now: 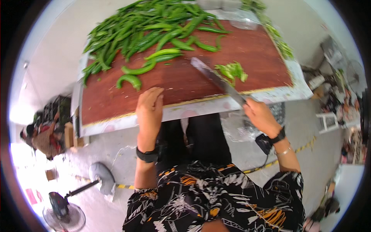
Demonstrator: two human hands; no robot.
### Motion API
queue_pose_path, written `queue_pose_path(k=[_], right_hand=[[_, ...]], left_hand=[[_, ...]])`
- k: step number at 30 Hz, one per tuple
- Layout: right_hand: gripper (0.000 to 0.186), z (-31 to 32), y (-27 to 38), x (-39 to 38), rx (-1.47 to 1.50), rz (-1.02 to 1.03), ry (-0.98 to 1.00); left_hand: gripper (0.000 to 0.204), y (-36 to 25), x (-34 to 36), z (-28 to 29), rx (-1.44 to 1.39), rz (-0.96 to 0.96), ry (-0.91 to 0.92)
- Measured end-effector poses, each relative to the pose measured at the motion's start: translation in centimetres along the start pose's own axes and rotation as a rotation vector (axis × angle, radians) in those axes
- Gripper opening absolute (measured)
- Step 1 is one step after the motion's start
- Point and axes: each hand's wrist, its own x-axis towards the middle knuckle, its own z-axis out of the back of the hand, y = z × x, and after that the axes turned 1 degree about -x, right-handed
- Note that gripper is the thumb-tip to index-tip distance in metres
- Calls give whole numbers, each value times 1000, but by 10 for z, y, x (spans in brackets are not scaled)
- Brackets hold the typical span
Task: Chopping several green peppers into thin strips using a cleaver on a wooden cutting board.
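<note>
My right hand (262, 115) grips the handle of a long-bladed kitchen knife (216, 79). The blade points up and left over the brown wooden board, its tip near the middle. Chopped green pepper pieces (233, 71) lie in a small heap just right of the blade. At the board's near edge rests my left hand (150, 104), loosely bent with nothing visible in it. A curved green chili pepper (129, 81) lies just beyond its fingers. More whole chili peppers (140, 69) lie nearby, in front of a large pile of green chili peppers (127, 33).
The board (185, 89) sits on a table with a pale cover (270, 95). A clear plastic bag (245, 21) lies at its far right. On the floor stand a fan (63, 216) at lower left and a white stool (327, 121) at right. Another person (46, 141) is at far left.
</note>
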Motion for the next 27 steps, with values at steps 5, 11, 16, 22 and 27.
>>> queue_pose_path(k=[5,11,16,22,27], right_hand=[[20,0,-17,2,-13,-6,-59],[18,-1,-23,2,20,-8,-208],[16,0,-14,2,101,-74,-184],[18,-3,-5,4,216,-23,-155],[20,-5,-5,2,261,-46,-129]], left_hand=[[21,13,7,25,83,27,-85],[22,32,24,55,249,52,-109],[25,43,56,42,278,-16,-55],[31,63,77,17,404,-50,111],[32,72,83,9,524,-10,194]])
